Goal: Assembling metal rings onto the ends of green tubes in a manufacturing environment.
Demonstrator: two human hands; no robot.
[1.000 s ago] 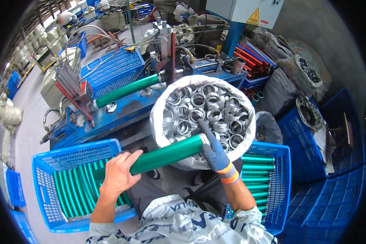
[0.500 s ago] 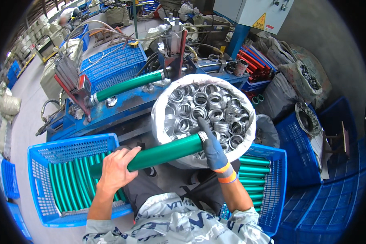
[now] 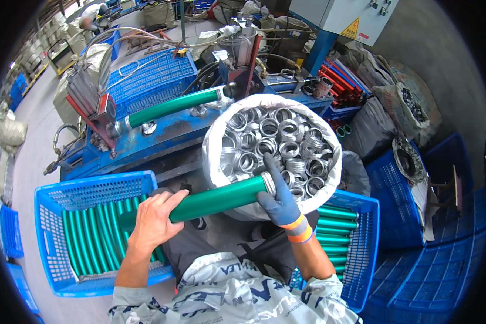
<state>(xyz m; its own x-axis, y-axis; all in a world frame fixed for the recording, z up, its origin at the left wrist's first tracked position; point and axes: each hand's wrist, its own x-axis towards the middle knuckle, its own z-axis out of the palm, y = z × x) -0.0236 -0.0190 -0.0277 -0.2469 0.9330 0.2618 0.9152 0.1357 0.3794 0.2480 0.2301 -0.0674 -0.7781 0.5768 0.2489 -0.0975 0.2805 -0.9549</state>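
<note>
Hands on a green tube [image 3: 216, 198]: we grip it with our bare left hand [image 3: 154, 221], fingers curled around its near end, while our right hand [image 3: 279, 201], in a blue glove with an orange cuff, closes on the far end where a metal ring [image 3: 268, 182] sits on the tube's tip. The gloved index finger points up past the ring, toward the heap of silver rings [image 3: 278, 146] just beyond the fingertips, which fills a white sack [image 3: 216, 146] with its mouth rolled open. We hold the tube nearly level, slightly raised at the ringed end, across our lap and against the sack's near wall. Below our left fingers a blue crate [image 3: 48, 227] holds more green tubes [image 3: 92, 237] laid side by side; under our right wrist a second blue crate [image 3: 364, 243] holds further tubes of the same green. Beyond the sack, well apart from both hands, another green tube [image 3: 170, 107] lies clamped along a blue machine bench [image 3: 162, 137], with a red fixture [image 3: 94, 110] at its left end. Red rods [image 3: 345, 86] lean behind the sack to the right of our gloved fingers.
</note>
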